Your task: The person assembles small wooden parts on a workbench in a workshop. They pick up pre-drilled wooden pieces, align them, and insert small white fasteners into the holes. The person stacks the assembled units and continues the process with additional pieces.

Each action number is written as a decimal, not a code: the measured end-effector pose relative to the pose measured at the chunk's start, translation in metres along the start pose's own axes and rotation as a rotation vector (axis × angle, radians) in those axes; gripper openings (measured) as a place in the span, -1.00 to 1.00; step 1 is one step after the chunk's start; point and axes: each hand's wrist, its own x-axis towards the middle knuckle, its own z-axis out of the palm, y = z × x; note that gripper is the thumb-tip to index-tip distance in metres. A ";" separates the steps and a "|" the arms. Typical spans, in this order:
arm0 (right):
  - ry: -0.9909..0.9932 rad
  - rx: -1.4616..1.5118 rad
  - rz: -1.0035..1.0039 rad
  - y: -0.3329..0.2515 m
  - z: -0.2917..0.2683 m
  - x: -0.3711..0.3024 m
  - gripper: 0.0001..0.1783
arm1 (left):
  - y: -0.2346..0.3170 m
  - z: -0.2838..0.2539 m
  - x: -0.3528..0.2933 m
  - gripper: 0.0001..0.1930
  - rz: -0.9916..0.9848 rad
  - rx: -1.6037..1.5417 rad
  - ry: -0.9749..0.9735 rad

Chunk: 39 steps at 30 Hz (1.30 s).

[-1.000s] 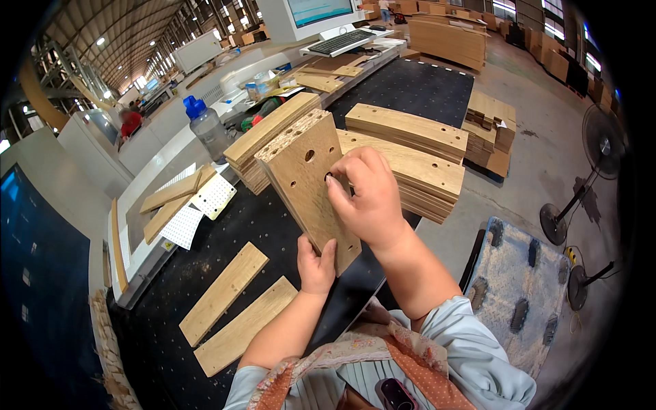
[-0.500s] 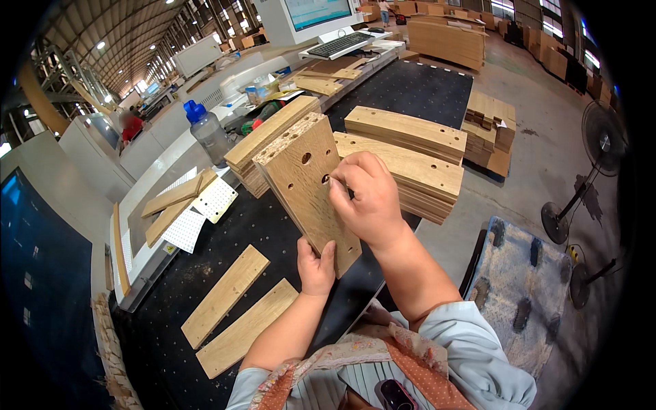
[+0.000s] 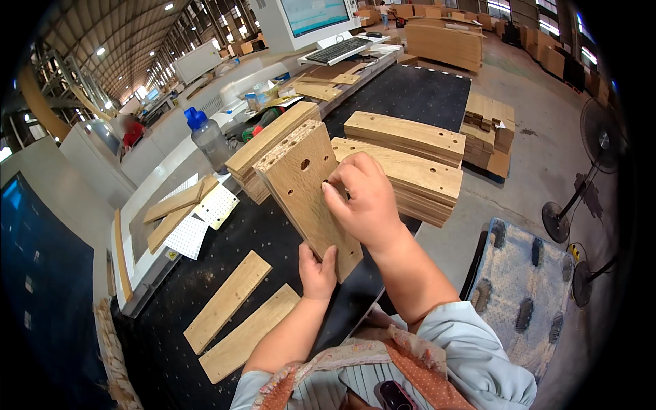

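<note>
A stack of drilled wooden boards [image 3: 307,201] is tilted up in front of me, its rough chipboard end at the top and several holes in its face. My left hand [image 3: 317,275] is closed round the lower edge, thumb on the near side. Against the face, my right hand [image 3: 367,199] is pinched at one of the holes. Whatever its fingertips hold, if anything, is hidden. Two loose wooden slats [image 3: 229,301] lie on the black dotted table [image 3: 164,342] to the left.
More stacked boards [image 3: 403,167] sit behind my right hand, and another stack [image 3: 273,140] stands beyond the held one. A blue-capped bottle [image 3: 208,140], perforated paper sheets [image 3: 186,236] and a computer monitor [image 3: 318,15] are farther off. A pallet [image 3: 523,294] and a fan [image 3: 603,140] stand at right.
My right fingertips have shifted slightly left and down over the hole, covering more of it. My left hand keeps its grip on the boards.
</note>
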 end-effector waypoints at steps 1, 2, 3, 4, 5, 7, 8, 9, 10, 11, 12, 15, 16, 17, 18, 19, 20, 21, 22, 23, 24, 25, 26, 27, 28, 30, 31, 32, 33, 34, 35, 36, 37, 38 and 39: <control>-0.003 -0.032 0.003 -0.002 -0.001 0.001 -0.84 | 0.001 0.001 0.000 -0.64 0.015 0.005 0.001; -0.007 -0.066 0.006 -0.004 -0.001 0.000 -0.85 | -0.003 -0.001 -0.001 -0.64 0.000 0.013 0.003; 0.001 -0.080 0.001 -0.005 -0.001 0.001 -0.85 | -0.010 -0.001 -0.003 -0.63 -0.009 0.010 0.003; 0.013 -0.092 -0.003 -0.006 0.000 0.001 -0.85 | -0.013 0.000 -0.004 -0.63 -0.015 0.010 0.002; 0.025 -0.105 -0.006 -0.007 0.001 0.001 -0.86 | -0.013 0.001 -0.004 -0.63 -0.011 -0.012 0.014; 0.011 -0.131 -0.020 -0.011 -0.001 0.004 -0.86 | -0.015 0.000 -0.005 -0.63 0.005 0.025 0.018; 0.011 -0.134 -0.032 -0.012 0.000 0.006 -0.86 | -0.020 0.000 -0.004 -0.63 0.023 0.077 0.028; 0.007 -0.134 -0.038 -0.011 0.002 0.005 -0.86 | -0.016 0.000 -0.005 -0.64 0.021 0.062 0.040; 0.001 -0.150 -0.052 -0.011 0.002 0.005 -0.86 | -0.012 0.000 -0.004 -0.64 0.023 0.062 0.035; -0.002 -0.162 -0.055 -0.010 0.002 0.006 -0.87 | -0.009 0.001 -0.003 -0.64 0.025 0.064 0.031; -0.012 -0.170 -0.053 -0.010 0.002 0.005 -0.87 | -0.010 0.002 -0.004 -0.65 0.023 0.041 0.027; -0.013 -0.196 -0.063 -0.012 0.000 0.007 -0.87 | -0.001 0.002 -0.003 -0.65 0.036 0.078 0.018; -0.012 -0.205 -0.067 -0.013 0.000 0.008 -0.87 | 0.001 0.001 -0.004 -0.66 0.038 0.079 0.017; -0.011 -0.213 -0.071 -0.014 -0.001 0.009 -0.87 | 0.002 0.002 -0.003 -0.66 0.041 0.086 0.014; -0.012 -0.214 -0.074 -0.015 0.000 0.008 -0.87 | 0.003 0.001 -0.003 -0.66 0.032 0.100 0.012; -0.013 -0.214 -0.076 -0.015 0.000 0.009 -0.87 | 0.004 0.000 -0.003 -0.66 0.025 0.115 0.010; -0.015 -0.222 -0.074 -0.014 -0.001 0.009 -0.87 | 0.005 0.001 -0.003 -0.65 0.003 0.126 -0.005; -0.016 -0.228 -0.073 -0.013 -0.001 0.008 -0.87 | 0.006 0.002 -0.003 -0.64 0.005 0.134 -0.014; -0.012 -0.227 -0.077 -0.012 -0.001 0.007 -0.87 | 0.004 0.003 -0.003 -0.64 0.019 0.112 -0.010; -0.008 -0.226 -0.082 -0.012 0.000 0.007 -0.87 | 0.001 0.003 -0.003 -0.64 0.034 0.089 -0.006; -0.006 -0.215 -0.081 -0.012 -0.001 0.007 -0.87 | 0.000 0.003 -0.004 -0.65 0.032 0.086 -0.004; -0.009 -0.210 -0.090 -0.012 0.000 0.007 -0.87 | -0.001 0.002 -0.004 -0.65 0.029 0.081 -0.004; -0.013 -0.207 -0.099 -0.011 0.001 0.006 -0.86 | -0.002 0.002 -0.005 -0.65 0.027 0.075 -0.004; -0.013 -0.203 -0.108 -0.011 0.001 0.006 -0.86 | -0.003 0.002 -0.004 -0.66 0.032 0.074 0.001; -0.008 -0.198 -0.110 -0.010 0.002 0.006 -0.86 | -0.004 0.002 -0.004 -0.66 0.036 0.073 0.006; 0.003 -0.190 -0.113 -0.009 0.002 0.006 -0.86 | -0.005 0.002 -0.004 -0.66 0.045 0.064 0.013; 0.002 -0.182 -0.109 -0.009 0.001 0.006 -0.86 | -0.006 0.003 -0.005 -0.66 0.050 0.056 0.016; 0.001 -0.173 -0.106 -0.009 0.000 0.006 -0.87 | -0.007 0.003 -0.005 -0.66 0.054 0.049 0.018; 0.000 -0.166 -0.102 -0.009 0.000 0.006 -0.87 | -0.007 0.003 -0.005 -0.65 0.053 0.056 0.021; -0.005 -0.136 -0.080 -0.007 -0.001 0.005 -0.87 | -0.007 0.003 -0.004 -0.65 0.051 0.063 0.025; -0.011 -0.105 -0.057 -0.006 -0.001 0.003 -0.87 | -0.008 0.003 -0.004 -0.64 0.049 0.070 0.028; -0.015 -0.077 -0.037 -0.005 -0.002 0.003 -0.87 | -0.008 0.003 -0.003 -0.64 0.044 0.053 0.031; -0.021 -0.066 -0.031 -0.005 -0.003 0.002 -0.87 | -0.008 0.003 -0.002 -0.63 0.039 0.036 0.033; -0.026 -0.055 -0.026 -0.005 -0.003 0.000 -0.87 | -0.009 0.003 -0.002 -0.63 0.034 0.019 0.036; -0.032 -0.039 -0.019 -0.005 -0.002 -0.001 -0.86 | -0.010 0.003 -0.002 -0.63 0.034 0.026 0.037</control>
